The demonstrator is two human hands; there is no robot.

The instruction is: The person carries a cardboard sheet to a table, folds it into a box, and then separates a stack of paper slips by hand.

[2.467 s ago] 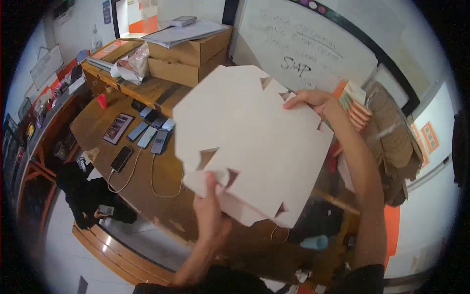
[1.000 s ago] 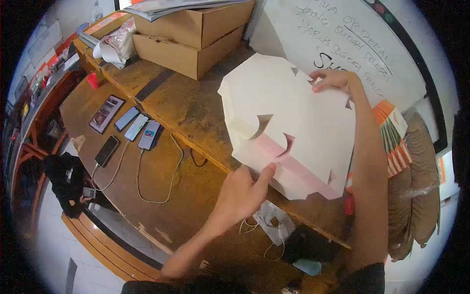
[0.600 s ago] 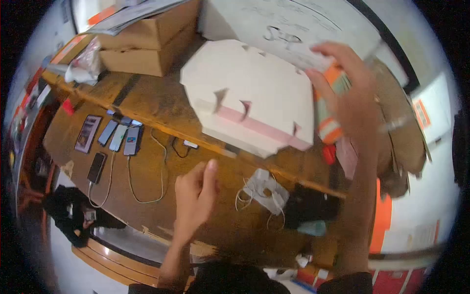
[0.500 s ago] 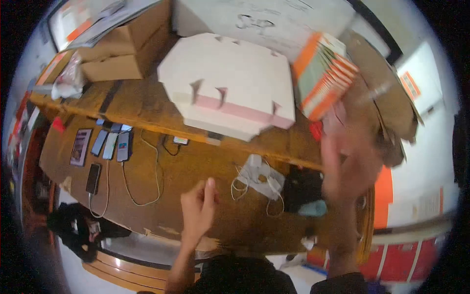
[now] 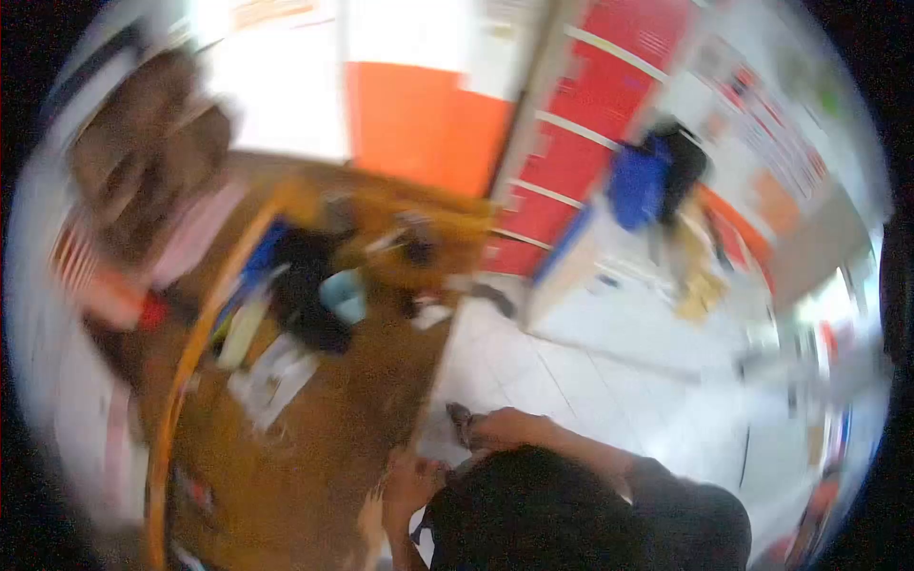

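My left hand (image 5: 411, 483) is low in the head view, over the table's near edge and close against my dark clothing. Its fingers look bent but are smeared by motion. My right hand (image 5: 500, 430) is in front of my body, above the tiled floor, with the forearm reaching in from the right. A small dark thing (image 5: 459, 419) shows right at its fingertips; I cannot tell whether the hand holds it. The wooden table (image 5: 352, 419) lies to the left of both hands.
On the table are a white plastic sheet (image 5: 273, 381), a black bag (image 5: 309, 295) and a light blue thing (image 5: 344, 297). A raised shelf edge (image 5: 190, 371) runs along the left. Red lockers (image 5: 571, 133) and a blue item (image 5: 638, 186) stand beyond the white floor (image 5: 562, 381).
The view has swung right, bringing the table's end, lockers and floor into sight. The pizza-box-like white carton and phones have left view. My raised right hand has come down near my body.
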